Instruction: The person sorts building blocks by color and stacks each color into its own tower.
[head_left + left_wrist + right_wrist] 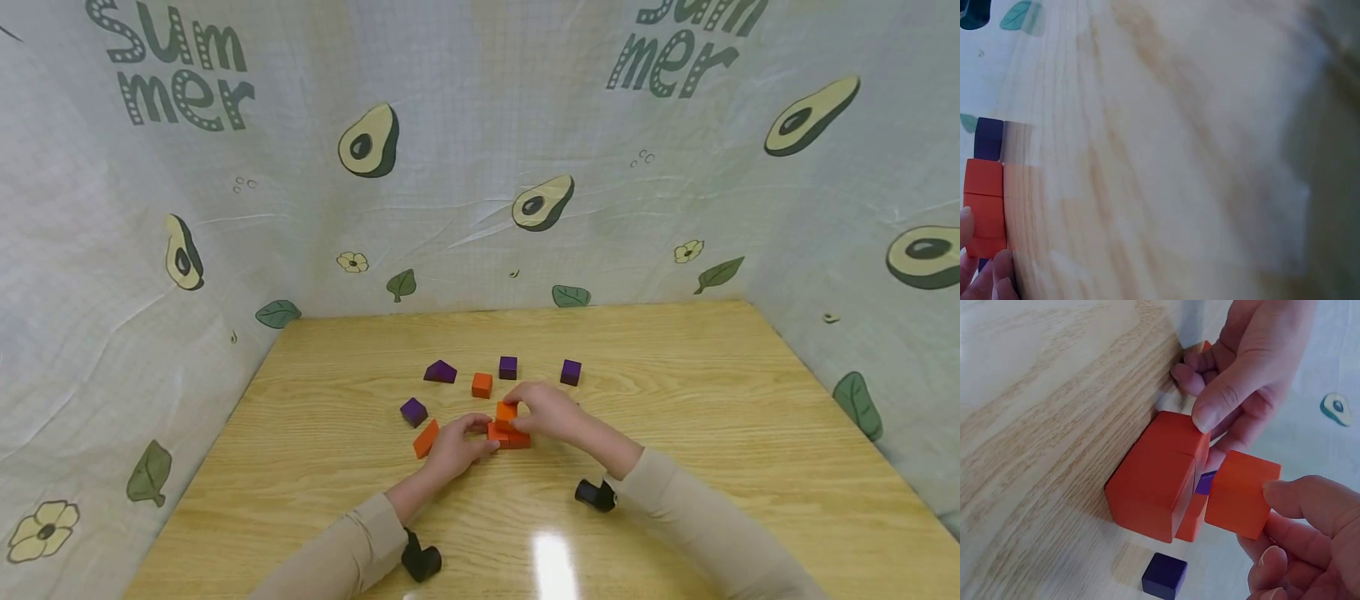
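Observation:
In the head view my right hand [551, 410] pinches an orange cube [506, 414] between thumb and fingers, over a low row of red-orange blocks [519, 441] on the table. From the right wrist, that orange cube [1241, 494] appears close beside the row's upper face. My left hand [453, 446] grips the left end of the row, with its thumb [1210, 415] at the near edge and its fingers behind. The left wrist view catches the row [986, 215] at its left border, fingertips around the lower end.
Behind the hands lie a loose orange cube [482, 386], purple cubes [508, 367] and a purple angled block [440, 372]. An orange slanted block [426, 439] is just left of my left hand. A patterned cloth [465, 250] walls in the wooden table [660, 358].

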### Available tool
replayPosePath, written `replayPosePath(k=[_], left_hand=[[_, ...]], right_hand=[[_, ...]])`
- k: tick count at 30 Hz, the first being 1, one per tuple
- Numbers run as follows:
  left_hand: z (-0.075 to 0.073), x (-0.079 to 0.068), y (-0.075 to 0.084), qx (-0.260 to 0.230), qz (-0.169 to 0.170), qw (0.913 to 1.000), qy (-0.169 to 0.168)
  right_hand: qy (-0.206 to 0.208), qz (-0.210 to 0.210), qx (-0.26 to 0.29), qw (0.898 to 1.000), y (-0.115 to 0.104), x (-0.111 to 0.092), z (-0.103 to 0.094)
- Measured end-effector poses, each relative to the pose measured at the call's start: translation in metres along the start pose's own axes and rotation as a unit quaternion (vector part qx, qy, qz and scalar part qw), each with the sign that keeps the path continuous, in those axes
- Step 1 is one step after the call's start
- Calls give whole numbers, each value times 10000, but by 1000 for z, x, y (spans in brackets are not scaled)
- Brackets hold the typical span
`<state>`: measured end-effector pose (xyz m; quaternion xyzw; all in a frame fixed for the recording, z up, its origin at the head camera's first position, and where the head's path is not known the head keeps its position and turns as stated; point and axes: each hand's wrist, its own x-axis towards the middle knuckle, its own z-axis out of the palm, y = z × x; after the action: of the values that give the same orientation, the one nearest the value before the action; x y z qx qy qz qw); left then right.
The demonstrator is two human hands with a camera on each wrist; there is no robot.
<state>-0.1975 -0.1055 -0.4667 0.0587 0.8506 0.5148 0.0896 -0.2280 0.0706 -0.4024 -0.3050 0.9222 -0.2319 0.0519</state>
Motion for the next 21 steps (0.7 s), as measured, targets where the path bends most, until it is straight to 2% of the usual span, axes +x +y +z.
replayPosePath(k=[10, 16, 21], left_hand=[[-1, 0, 0, 238, 202, 9995, 97], [-1, 0, -1, 350, 254, 9990, 134], [-1, 0, -1, 438, 293, 9985, 177]], right_hand=[[-56, -549, -402, 9977, -5, 2, 5], [-214, -595, -458, 9969, -5, 3, 7], [-194, -600, -438, 9971, -5, 3, 9]])
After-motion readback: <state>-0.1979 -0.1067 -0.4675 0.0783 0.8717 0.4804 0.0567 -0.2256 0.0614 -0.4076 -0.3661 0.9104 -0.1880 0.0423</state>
